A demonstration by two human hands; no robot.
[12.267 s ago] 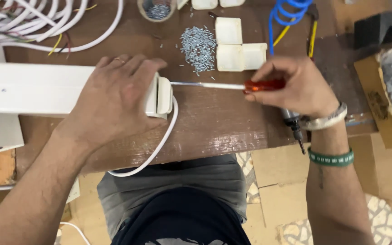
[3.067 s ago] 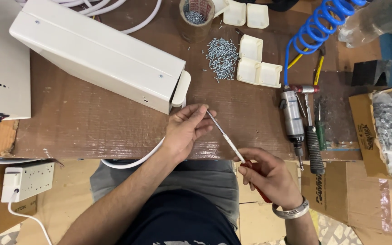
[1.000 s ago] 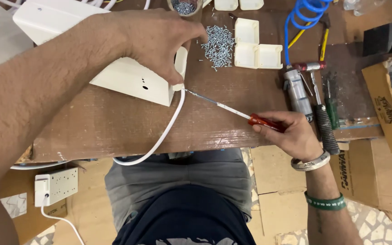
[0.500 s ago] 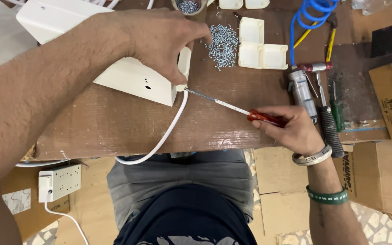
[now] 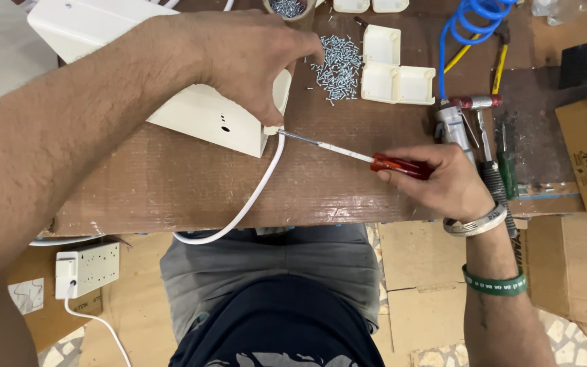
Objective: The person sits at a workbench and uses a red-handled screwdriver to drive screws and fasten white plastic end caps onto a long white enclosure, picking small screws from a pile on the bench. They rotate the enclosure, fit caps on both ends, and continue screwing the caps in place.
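Two hands at work. Left hand (image 5: 256, 58) clamps cream casing (image 5: 198, 119) flat on brown surface (image 5: 348, 183). Right hand (image 5: 443, 183), at 4 o'clock, grips red-handled screwdriver (image 5: 358, 156), tip at casing end. Best: keep shaft in line, casing pinned. Loose screws (image 5: 338, 64) at 12 o'clock.

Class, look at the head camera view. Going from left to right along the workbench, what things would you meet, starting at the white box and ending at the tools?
white box → left hand → pile of screws → screwdriver → cream plastic caps → right hand → air tool
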